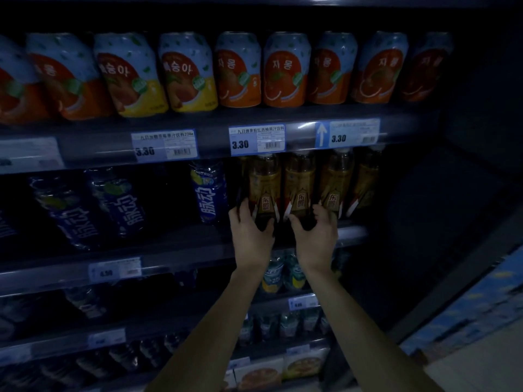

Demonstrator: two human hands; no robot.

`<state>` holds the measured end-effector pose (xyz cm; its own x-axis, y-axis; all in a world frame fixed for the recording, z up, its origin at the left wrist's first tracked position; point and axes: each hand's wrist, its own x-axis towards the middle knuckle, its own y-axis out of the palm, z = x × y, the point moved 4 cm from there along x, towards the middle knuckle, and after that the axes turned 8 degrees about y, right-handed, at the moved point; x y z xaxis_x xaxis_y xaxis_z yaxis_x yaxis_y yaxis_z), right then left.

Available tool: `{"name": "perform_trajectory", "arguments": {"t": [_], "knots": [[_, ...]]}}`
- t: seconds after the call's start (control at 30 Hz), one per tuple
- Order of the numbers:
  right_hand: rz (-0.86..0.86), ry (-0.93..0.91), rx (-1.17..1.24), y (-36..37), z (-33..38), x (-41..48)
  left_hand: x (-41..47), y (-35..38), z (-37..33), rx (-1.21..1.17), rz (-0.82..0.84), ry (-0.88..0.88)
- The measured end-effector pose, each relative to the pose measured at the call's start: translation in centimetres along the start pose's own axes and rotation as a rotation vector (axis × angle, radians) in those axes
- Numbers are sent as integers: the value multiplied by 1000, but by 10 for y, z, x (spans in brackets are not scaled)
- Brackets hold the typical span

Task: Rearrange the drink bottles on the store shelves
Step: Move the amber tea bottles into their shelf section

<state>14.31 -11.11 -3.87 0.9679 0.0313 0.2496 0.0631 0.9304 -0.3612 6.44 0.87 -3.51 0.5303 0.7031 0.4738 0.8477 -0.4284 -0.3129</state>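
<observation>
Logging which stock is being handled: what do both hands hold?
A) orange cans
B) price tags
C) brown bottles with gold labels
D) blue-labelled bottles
C: the left hand and right hand each grip the base of one of the brown bottles.

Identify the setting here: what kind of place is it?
Most likely a shop's drinks aisle, dimly lit. Tiered shelves carry rows of printed cans, price tags reading 3.30 clip to the shelf edge, and the left hand and right hand each grip one of the matching brown bottles.
</observation>
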Motion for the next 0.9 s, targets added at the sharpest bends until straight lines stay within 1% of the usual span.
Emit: {"name": "perform_trajectory", "arguments": {"t": [0.17,0.37,0.63,0.73,0.8,0.9], "knots": [[-8,-1,-10,2,-2,3,3,3,-1,8,-2,0],[10,-51,-19,3,-2,10,4,4,0,15,-14,5],[55,11,-27,4,0,13,6,-1,-2,11,48,-3],[41,21,-7,3,7,8,4,-11,-1,1,29,6],[12,1,30,1,17,1,2,-21,-1,9,15,1],[-13,-90,118,2,36,-15,-1,-38,-2,-18,-9,27]]}}
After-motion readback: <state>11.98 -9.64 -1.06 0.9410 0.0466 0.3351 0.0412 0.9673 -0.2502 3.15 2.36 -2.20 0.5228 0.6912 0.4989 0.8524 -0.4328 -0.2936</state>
